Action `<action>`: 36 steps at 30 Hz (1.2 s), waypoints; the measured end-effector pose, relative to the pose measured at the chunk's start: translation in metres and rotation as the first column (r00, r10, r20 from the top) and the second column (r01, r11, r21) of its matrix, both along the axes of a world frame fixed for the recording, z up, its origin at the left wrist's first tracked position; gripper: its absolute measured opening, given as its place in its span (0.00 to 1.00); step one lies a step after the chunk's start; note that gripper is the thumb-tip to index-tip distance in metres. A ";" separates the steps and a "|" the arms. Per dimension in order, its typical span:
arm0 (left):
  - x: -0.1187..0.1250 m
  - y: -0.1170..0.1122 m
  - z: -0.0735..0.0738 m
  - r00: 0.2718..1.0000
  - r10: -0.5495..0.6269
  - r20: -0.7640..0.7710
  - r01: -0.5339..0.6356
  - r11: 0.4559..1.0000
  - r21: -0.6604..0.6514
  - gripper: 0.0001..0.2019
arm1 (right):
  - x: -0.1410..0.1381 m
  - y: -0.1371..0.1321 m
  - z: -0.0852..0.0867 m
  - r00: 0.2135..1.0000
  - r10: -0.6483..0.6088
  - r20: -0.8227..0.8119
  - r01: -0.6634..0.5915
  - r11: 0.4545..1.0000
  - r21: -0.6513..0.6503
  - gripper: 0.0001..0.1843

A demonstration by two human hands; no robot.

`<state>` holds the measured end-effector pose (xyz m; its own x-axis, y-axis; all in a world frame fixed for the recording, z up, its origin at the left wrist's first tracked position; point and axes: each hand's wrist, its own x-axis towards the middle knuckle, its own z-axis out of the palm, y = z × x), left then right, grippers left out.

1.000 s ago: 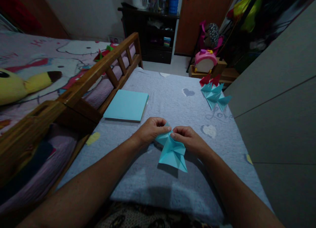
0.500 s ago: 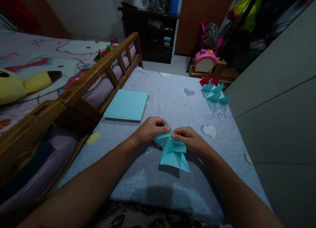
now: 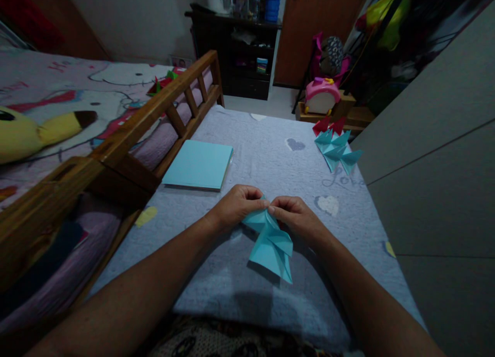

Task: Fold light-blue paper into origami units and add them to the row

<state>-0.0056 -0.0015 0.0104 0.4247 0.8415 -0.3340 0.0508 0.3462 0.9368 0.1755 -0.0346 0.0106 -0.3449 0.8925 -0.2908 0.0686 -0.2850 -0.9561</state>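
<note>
A partly folded sheet of light blue origami paper [image 3: 270, 243] is held just above the bed, its lower flaps spread toward me. My left hand [image 3: 244, 203] pinches its upper left part between thumb and fingers. Close beside it, my right hand [image 3: 290, 210] is closed on the upper edge, its thumb tip almost touching the left thumb. The fingers hide the paper's top folds. Left of the hands lies a stack of square light blue paper [image 3: 199, 164]. Folded blue paper pieces [image 3: 335, 148] and red ones [image 3: 328, 125] stand at the far right corner.
The bed has a pale heart-patterned sheet [image 3: 266, 161]. A wooden rail [image 3: 162, 109] runs along its left side, with another bed and a yellow plush toy [image 3: 42, 132] beyond. A grey-white panel [image 3: 436, 156] stands on the right. A dark cabinet [image 3: 235, 58] is at the back.
The paper's lower flaps have swung down and slightly left. My right hand's fingertips have shifted up and closer to the left thumb. The left hand has hardly moved.
</note>
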 end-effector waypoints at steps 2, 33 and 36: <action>0.001 0.000 0.002 1.000 0.002 0.003 -0.002 1.000 0.010 0.17 | 0.000 0.000 -0.001 1.000 0.004 0.003 -0.004 1.000 0.000 0.22; -0.005 0.004 0.003 0.995 0.094 -0.030 -0.089 0.985 0.147 0.14 | 0.006 0.001 -0.005 0.996 0.075 -0.057 -0.080 0.994 -0.077 0.19; -0.008 0.005 0.004 0.998 0.057 -0.032 -0.053 0.993 0.102 0.14 | 0.007 0.000 -0.006 0.994 0.085 -0.062 -0.090 0.993 -0.083 0.19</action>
